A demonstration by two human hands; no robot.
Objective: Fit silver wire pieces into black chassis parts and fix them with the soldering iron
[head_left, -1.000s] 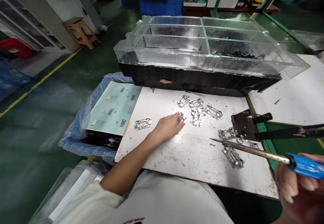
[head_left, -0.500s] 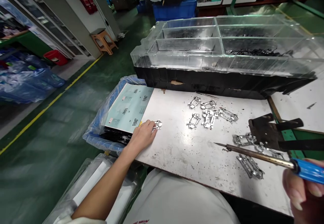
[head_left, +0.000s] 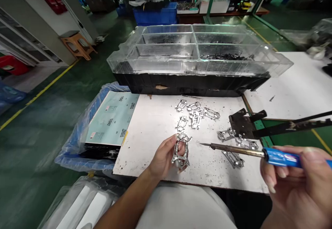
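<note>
L hand (head_left: 163, 161) has fingers (head_left: 166, 149) curled, pinching a cast metal frame (head_left: 180, 153) against the thumb, over the white board (head_left: 153, 118). Frame's at abt 2 o'clock from the palm, long axis roughly 12-to-6. R hand (head_left: 293, 187) grips a soldering iron (head_left: 233, 149) by its blue handle, fingers wrapped, tip pointing 9 o'clock, near the frame, not touching. L hand's nearer. Other frames (head_left: 194, 113) lie at 12 o'clock.

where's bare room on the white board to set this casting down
Most bare room is on the white board, between the teal printed sheet and the silver castings. A speckled strip runs along the front edge, right of the left hand. Crowded: those castings at upper middle, and around the black metal bracket.
</note>
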